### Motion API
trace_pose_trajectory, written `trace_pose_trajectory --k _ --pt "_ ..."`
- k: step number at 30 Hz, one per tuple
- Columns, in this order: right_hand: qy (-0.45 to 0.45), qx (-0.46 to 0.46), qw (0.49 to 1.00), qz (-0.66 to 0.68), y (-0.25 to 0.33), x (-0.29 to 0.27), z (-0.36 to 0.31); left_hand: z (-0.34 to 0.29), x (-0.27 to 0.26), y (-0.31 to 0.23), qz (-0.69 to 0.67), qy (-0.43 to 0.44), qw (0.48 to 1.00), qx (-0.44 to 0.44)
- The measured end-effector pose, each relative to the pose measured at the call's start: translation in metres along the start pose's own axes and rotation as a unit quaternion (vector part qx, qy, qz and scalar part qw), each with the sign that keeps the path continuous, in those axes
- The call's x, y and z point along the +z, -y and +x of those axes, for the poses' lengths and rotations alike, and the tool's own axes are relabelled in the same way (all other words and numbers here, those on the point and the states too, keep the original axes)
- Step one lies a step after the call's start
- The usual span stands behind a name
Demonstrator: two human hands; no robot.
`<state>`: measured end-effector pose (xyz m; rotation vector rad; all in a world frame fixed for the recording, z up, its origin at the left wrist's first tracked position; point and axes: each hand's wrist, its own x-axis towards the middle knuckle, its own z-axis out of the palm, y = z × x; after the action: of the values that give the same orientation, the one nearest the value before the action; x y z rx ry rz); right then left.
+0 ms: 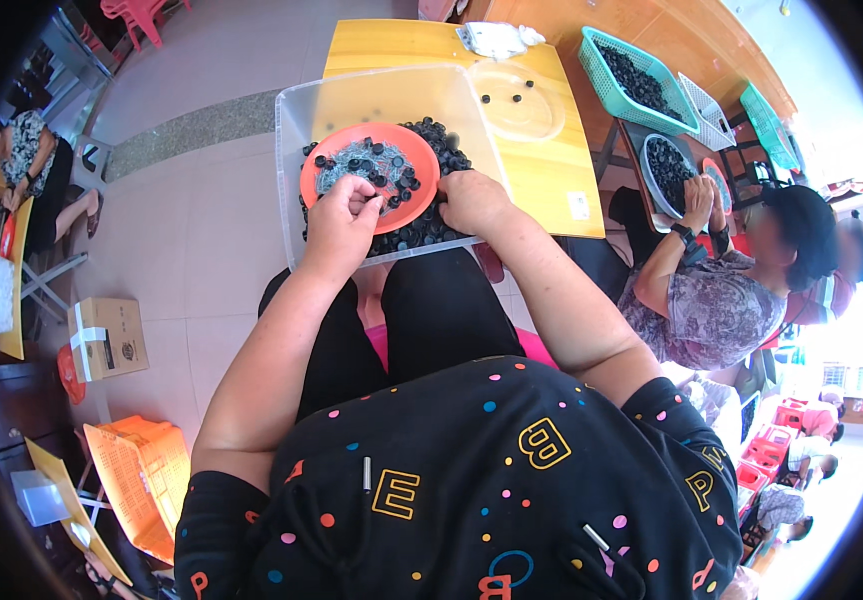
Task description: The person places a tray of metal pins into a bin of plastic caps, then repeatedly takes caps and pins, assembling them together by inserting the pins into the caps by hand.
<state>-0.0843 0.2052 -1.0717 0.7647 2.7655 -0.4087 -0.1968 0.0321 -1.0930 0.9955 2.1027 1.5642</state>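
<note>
On my lap and against the table stands a translucent plastic bin (295, 110) with many small round black caps (430, 130) in it. An orange round plate (422, 165) rests on the caps, holding thin clear pieces (337, 178) and some more black caps. Over the plate's near side, my left hand (345, 222) has thumb and fingers pinched; what sits between the fingertips is too small to name. My right hand (474, 206) is curled at the plate's right side among the caps, its fingertips hidden.
A yellow wooden table (567, 130) carries a clear round lid (542, 105) with a few caps and a white plastic packet (499, 40). Green baskets (592, 75) stand farther right. A person (712, 290) works beside me at a cap-filled basin (652, 190). A cardboard box (112, 338) lies left.
</note>
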Motion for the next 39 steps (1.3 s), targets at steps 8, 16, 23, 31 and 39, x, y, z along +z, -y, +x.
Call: trace_pose_trajectory --k 8,16,23,31,39 --pt "-0.040 0.004 0.998 -0.056 0.005 0.013 -0.005 -0.007 -0.012 -0.002 -0.083 0.026 0.995 -0.053" --pt "-0.044 -0.049 0.996 0.067 -0.008 0.021 0.001 -0.005 -0.014 0.005 -0.159 -0.005 0.982 -0.104" --pt "0.018 -0.055 0.991 0.119 -0.002 0.019 0.006 -0.003 -0.015 0.008 -0.169 -0.022 0.978 -0.121" --pt "-0.011 -0.022 0.999 0.025 0.010 0.014 -0.002 -0.001 -0.018 0.020 -0.266 -0.071 0.951 -0.143" --pt "-0.232 -0.066 0.961 0.134 -0.001 0.030 0.005 -0.002 -0.025 0.019 -0.341 -0.075 0.925 -0.153"
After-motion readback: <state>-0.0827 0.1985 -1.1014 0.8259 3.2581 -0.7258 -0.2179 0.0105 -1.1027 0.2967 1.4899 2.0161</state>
